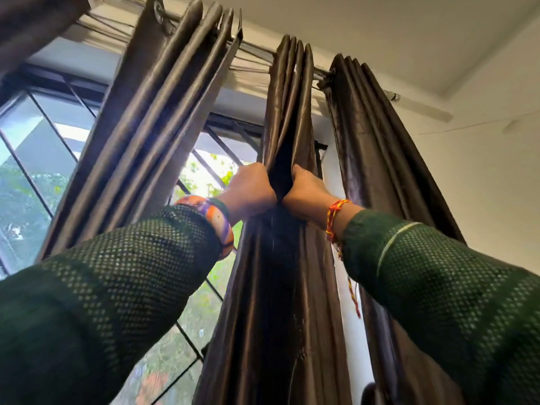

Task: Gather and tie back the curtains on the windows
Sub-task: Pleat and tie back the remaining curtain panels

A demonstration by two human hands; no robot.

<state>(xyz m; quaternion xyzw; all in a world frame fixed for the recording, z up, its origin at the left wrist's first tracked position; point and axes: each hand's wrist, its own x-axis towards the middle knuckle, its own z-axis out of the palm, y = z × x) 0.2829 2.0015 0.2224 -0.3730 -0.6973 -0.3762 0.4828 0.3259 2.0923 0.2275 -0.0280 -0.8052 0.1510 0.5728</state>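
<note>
A single head-worn, wide-angle camera gives the only view. It tilts steeply upward from below, close to the middle curtain (287, 135), so the curtain rod (257, 51) runs across the top of the frame and the ceiling (409, 33) fills the upper right. Both sleeved forearms enter from the lower corners and meet near the frame's centre. The window (38, 159) occupies the left side, its lines bowed by the lens.

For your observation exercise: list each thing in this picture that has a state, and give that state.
Left hand: grips middle curtain.
Right hand: grips middle curtain.
Middle curtain: bunched, on rod, untied.
Left curtain: gathered, hanging loose.
Right curtain: gathered, hanging loose.
Window: partly uncovered.
</note>
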